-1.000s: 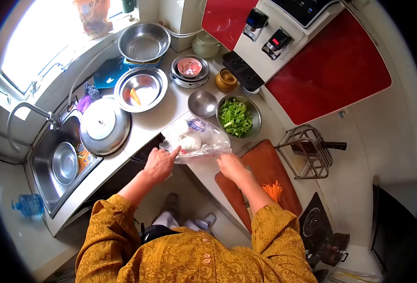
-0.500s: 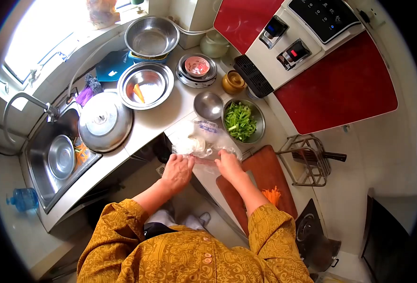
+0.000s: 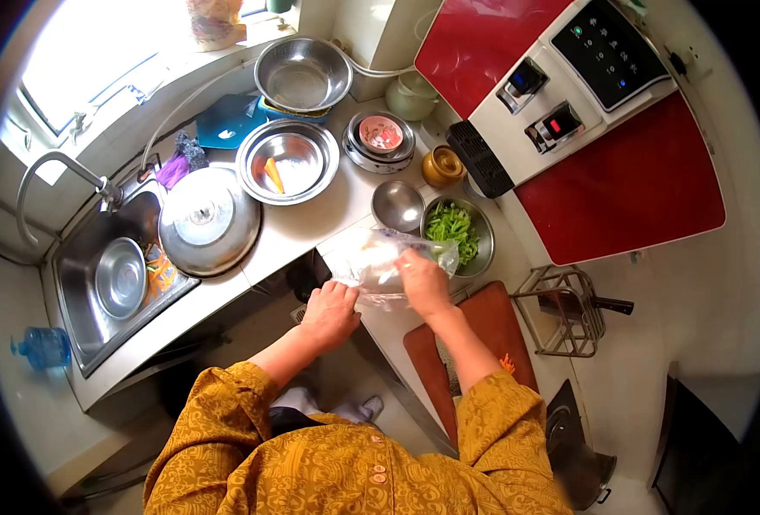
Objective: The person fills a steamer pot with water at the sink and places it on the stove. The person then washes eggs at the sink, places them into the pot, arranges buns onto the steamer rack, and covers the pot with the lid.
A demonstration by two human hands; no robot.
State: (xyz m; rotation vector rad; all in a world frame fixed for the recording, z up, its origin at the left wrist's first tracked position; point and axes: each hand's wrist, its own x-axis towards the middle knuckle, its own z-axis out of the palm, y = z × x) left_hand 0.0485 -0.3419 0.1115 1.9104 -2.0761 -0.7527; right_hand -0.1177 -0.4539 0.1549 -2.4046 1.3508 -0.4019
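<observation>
A clear plastic bag (image 3: pixel 376 263) with something whitish inside lies at the counter's front edge. My left hand (image 3: pixel 330 314) is closed on the bag's lower left edge. My right hand (image 3: pixel 423 283) is over the bag's right part, its fingers bent against the plastic; what they pinch is hard to make out. Behind the bag sit a small empty steel bowl (image 3: pixel 397 206) and a steel bowl (image 3: pixel 486 249) of cut green vegetable (image 3: pixel 452 227). A brown cutting board (image 3: pixel 492 322) with orange strips (image 3: pixel 507 363) is partly hidden under my right forearm.
At the left is a sink (image 3: pixel 72 287) with a steel basin (image 3: pixel 121 276), beside a large lid (image 3: pixel 209 221). Nested bowls (image 3: pixel 332 159) hold an orange piece. A knife (image 3: pixel 612 305) stands in a rack (image 3: pixel 559 345) at the right, near a stove (image 3: pixel 566 412).
My right hand has moved from the bag's near edge up over its right part. My left hand has shifted right and now grips the edge. The bag's right end has spread toward the green vegetable bowl.
</observation>
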